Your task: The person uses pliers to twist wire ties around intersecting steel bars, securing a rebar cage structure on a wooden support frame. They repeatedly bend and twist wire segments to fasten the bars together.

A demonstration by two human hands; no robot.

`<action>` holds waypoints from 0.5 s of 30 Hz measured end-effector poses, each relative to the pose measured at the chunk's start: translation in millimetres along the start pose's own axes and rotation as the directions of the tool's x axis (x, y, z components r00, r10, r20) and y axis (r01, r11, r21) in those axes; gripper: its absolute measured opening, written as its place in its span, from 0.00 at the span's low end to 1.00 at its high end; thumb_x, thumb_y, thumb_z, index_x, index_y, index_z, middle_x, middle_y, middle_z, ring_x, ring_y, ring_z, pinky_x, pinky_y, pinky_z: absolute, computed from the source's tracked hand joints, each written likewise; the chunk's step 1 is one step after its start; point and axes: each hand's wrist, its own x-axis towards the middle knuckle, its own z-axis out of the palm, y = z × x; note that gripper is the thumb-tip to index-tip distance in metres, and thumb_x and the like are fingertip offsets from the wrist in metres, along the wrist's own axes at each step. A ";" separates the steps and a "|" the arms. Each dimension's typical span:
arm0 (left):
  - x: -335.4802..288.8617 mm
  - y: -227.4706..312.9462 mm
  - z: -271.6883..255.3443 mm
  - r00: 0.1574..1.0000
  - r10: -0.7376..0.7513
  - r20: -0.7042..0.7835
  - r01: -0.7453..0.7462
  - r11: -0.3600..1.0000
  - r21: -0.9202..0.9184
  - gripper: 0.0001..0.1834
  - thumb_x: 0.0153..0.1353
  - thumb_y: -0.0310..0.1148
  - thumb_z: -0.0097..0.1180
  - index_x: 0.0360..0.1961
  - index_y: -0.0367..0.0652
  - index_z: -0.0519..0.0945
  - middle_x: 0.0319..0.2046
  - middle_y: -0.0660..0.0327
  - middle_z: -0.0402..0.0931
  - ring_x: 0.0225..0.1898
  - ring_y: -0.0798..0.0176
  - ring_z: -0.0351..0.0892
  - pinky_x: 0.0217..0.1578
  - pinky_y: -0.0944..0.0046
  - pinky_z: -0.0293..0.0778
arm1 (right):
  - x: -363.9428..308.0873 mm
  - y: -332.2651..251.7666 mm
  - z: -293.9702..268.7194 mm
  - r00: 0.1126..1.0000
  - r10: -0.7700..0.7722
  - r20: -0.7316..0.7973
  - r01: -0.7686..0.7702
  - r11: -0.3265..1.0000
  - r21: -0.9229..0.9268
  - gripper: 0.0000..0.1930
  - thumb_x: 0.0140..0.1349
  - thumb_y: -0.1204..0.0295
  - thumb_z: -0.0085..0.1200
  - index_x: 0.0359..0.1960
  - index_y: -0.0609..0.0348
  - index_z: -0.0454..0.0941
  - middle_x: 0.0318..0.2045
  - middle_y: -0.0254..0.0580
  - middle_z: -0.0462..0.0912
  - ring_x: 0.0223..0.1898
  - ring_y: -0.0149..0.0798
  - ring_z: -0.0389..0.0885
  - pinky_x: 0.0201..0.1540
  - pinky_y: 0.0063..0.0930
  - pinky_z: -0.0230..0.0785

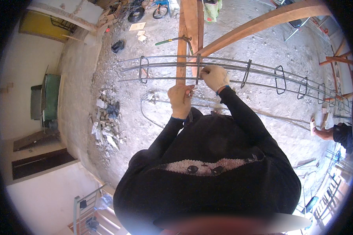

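Observation:
A long rebar cage (233,74) of grey bars and rectangular stirrups spans the view ahead of me. Wearing a cream work glove, my right hand (215,77) reaches over its lower bars, fingers pinched beside a stirrup (199,64); what lies between the fingertips is hidden. Just below the nearest bar is my left hand (179,102), also gloved, with bare fingertips showing. Its fingers are curled closed, and anything within them is too small to make out. Beneath the cage end stands a wooden support (181,72).
A green-handled tool (164,41) rests against the timber. Slanting right is a wooden beam (259,27). Rubble (106,121) lies left, near a bent rod (142,107). At right, another person's hand (322,133) is near the cage. A black coil (136,15) lies farther off.

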 end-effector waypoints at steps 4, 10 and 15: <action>3.3 2.5 1.7 0.999 0.010 -0.049 -0.017 0.990 -0.143 0.16 0.79 0.39 0.54 0.33 0.44 0.85 0.34 0.59 0.90 0.41 0.47 0.86 0.46 0.46 0.76 | 5.5 -6.1 -3.1 0.997 0.053 0.050 -0.050 0.997 -0.060 0.16 0.59 0.54 0.64 0.40 0.46 0.95 0.40 0.52 0.93 0.45 0.60 0.92 0.51 0.53 0.83; 7.3 7.7 -3.1 0.999 0.020 -0.051 -0.029 0.985 -0.168 0.14 0.77 0.39 0.57 0.36 0.43 0.87 0.36 0.57 0.89 0.41 0.46 0.86 0.46 0.47 0.77 | 4.3 -8.7 -11.3 0.996 0.049 0.080 -0.050 0.999 0.011 0.17 0.57 0.53 0.68 0.41 0.48 0.95 0.40 0.52 0.93 0.45 0.59 0.92 0.52 0.52 0.83; 5.9 11.6 -10.9 0.984 -0.169 0.049 0.175 0.969 -0.175 0.10 0.72 0.35 0.61 0.45 0.45 0.91 0.40 0.56 0.89 0.44 0.47 0.85 0.48 0.51 0.78 | 3.7 3.3 -6.3 0.994 -0.049 0.100 0.042 0.996 0.074 0.17 0.62 0.55 0.66 0.45 0.49 0.95 0.43 0.52 0.93 0.47 0.58 0.92 0.54 0.51 0.82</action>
